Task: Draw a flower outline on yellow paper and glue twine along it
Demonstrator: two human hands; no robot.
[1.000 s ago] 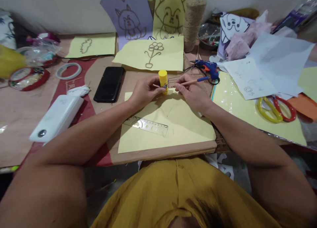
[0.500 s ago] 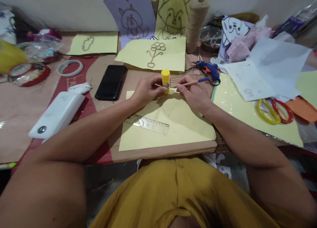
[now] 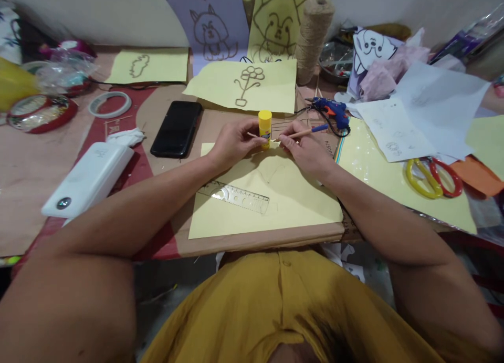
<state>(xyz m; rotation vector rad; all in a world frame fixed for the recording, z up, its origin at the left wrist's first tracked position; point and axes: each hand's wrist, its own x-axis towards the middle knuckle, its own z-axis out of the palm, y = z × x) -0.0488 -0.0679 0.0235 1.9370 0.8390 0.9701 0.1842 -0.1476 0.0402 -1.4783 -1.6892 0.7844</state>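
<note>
Upright near the far edge of a yellow sheet of paper (image 3: 303, 195) stands a yellow glue stick (image 3: 265, 125), with the fingers of my left hand (image 3: 238, 141) closed around its lower part. My right hand (image 3: 301, 145) pinches a pencil (image 3: 305, 132) whose blue end points up to the right; its tip is close to the base of the glue stick. Faint pencil lines show on the sheet. A clear plastic ruler (image 3: 236, 196) lies across the paper's left part, below my left wrist.
Left of the sheet lie a black phone (image 3: 176, 129), a white power bank (image 3: 88, 179) and a tape roll (image 3: 109, 105). Behind are a flower drawing (image 3: 271, 92) and a twine spool (image 3: 314, 42). To the right are a blue glue gun (image 3: 331, 111) and scissors (image 3: 424, 178).
Both hands keep their holds on the glue stick and the pencil. The pencil's blue end has shifted slightly to the left, and the whole view has moved a little.
</note>
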